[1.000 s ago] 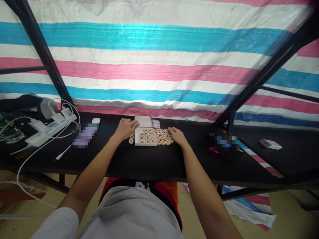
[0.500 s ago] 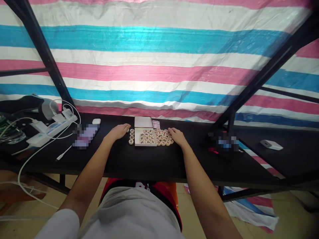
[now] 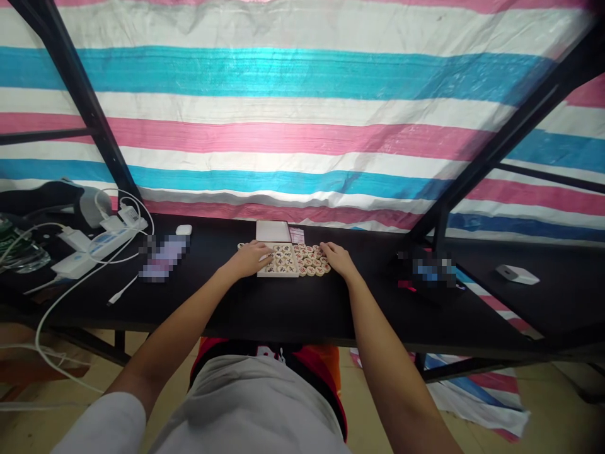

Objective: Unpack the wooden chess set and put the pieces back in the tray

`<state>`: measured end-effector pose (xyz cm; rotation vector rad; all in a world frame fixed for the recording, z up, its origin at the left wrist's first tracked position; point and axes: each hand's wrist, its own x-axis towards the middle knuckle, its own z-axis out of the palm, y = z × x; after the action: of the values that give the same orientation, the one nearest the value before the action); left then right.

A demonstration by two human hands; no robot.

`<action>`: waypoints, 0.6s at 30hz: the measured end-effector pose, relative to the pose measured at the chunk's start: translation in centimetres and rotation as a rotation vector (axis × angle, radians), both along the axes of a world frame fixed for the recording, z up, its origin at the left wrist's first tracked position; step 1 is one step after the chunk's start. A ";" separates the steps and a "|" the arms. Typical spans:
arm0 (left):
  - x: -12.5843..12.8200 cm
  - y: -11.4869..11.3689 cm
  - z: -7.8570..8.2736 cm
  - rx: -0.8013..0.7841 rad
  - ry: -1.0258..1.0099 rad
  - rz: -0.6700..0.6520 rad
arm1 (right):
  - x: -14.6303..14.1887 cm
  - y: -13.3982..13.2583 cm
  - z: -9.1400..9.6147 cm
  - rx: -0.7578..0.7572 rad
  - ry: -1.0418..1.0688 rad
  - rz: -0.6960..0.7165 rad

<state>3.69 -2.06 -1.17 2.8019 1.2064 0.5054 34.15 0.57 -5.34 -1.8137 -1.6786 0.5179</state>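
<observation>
A shallow white box (image 3: pixel 282 270) of round wooden chess pieces sits on the black table (image 3: pixel 283 302), with its lid (image 3: pixel 273 231) lying just behind. More loose pieces (image 3: pixel 309 260) lie in rows to the right of the box. My left hand (image 3: pixel 250 258) lies palm down at the box's left edge, fingers stretched over the loose pieces there and onto the box rim. My right hand (image 3: pixel 336 257) rests with its fingers spread against the right end of the loose rows. It holds nothing.
A power strip (image 3: pixel 94 247) with white chargers and cables fills the table's left end, beside a small white case (image 3: pixel 183 229). A small pink card (image 3: pixel 297 235) lies behind the pieces. A second black table with a white box (image 3: pixel 515 273) stands at right. A striped tarp hangs behind.
My left hand has slid right from the bare table, over the loose pieces, to the box's left edge. My right hand has stayed in place.
</observation>
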 end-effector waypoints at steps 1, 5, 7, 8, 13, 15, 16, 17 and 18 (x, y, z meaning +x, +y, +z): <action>0.3 0.0 -0.3 0.008 0.024 -0.017 | 0.0 0.0 0.0 0.003 -0.003 0.001; 0.7 0.3 -0.9 0.045 0.116 0.015 | 0.0 0.0 0.0 -0.004 -0.018 0.003; 0.6 0.4 -1.0 0.072 0.139 0.045 | 0.0 0.0 0.1 -0.008 -0.023 0.003; 0.6 0.5 -1.0 0.081 0.143 0.054 | 0.0 -0.1 0.1 -0.009 -0.024 0.002; 0.6 0.9 -1.4 0.058 0.141 0.069 | -0.1 -0.1 0.2 -0.012 -0.028 -0.007; 0.8 1.0 -1.6 0.040 0.154 0.077 | -0.1 -0.1 0.2 -0.010 -0.029 -0.004; 0.9 1.1 -1.8 0.037 0.162 0.081 | -0.1 -0.1 0.2 -0.008 -0.031 -0.002; 0.9 1.1 -1.8 0.040 0.170 0.086 | -0.1 -0.1 0.2 -0.007 -0.033 0.000; 0.9 1.1 -1.9 0.048 0.179 0.090 | -0.1 -0.1 0.2 -0.006 -0.035 0.001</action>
<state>4.63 -0.96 -3.09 2.8968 1.3759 0.2966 34.05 0.49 -5.14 -1.8362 -1.7026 0.4949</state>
